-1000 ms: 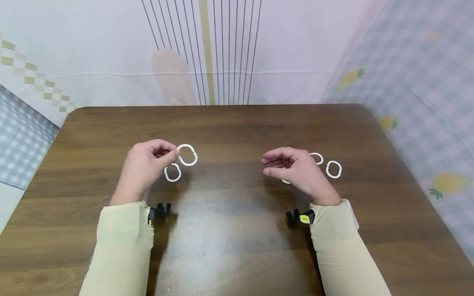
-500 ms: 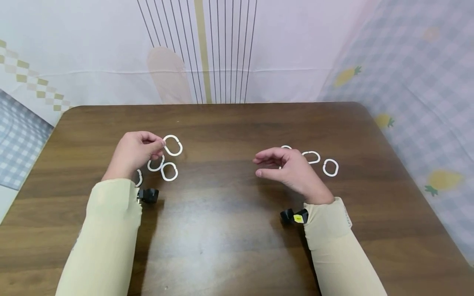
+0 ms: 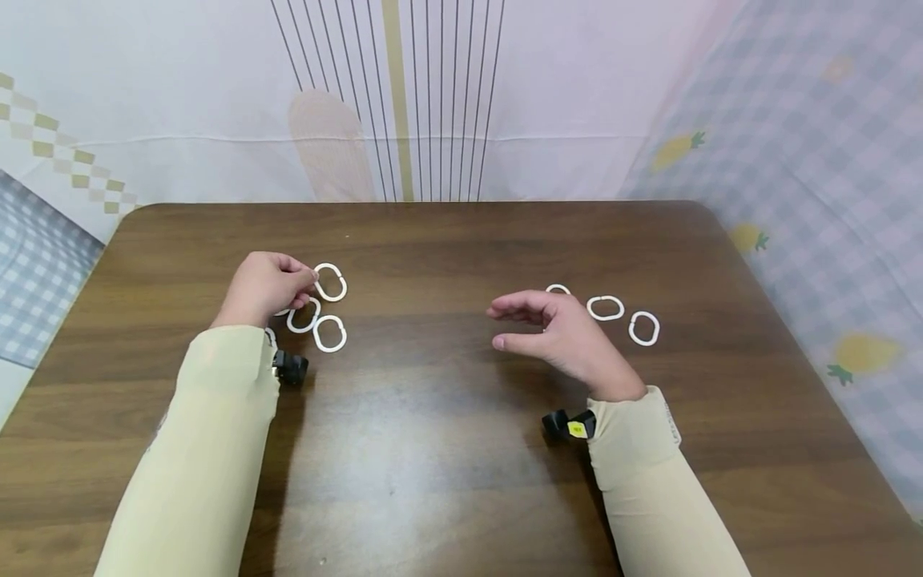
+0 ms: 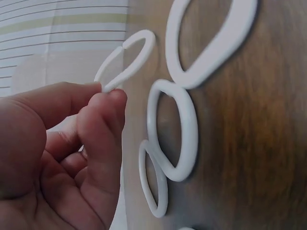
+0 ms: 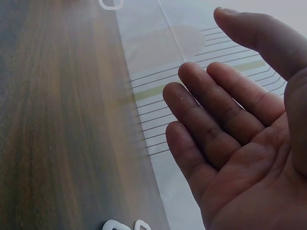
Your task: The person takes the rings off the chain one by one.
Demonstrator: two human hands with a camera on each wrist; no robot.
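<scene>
My left hand [image 3: 261,287] pinches a white oval curtain ring [image 3: 344,284] between thumb and fingertips, and its small gap shows in the left wrist view. Close beneath it on the table, a second ring [image 4: 193,129] lies between a nearer ring [image 4: 187,80] and a smaller-looking one [image 4: 164,196]. Another ring is partly hidden by the left wrist in the head view. My right hand [image 3: 558,328] hovers over the table with palm turned inward, thumb apart and fingers gently bent, holding nothing. Just beyond its knuckles a ring [image 3: 558,287] peeks out, partly covered.
Right of the right hand lie two more white rings, one sideways [image 3: 606,299] and one upright [image 3: 644,314]. The brown wooden table [image 3: 404,465] ends at a patterned cloth [image 3: 562,88] behind and on the right.
My left hand has moved left and farther from me with the pinched ring, uncovering more rings on the table. My right hand has kept nearly the same place and pose.
</scene>
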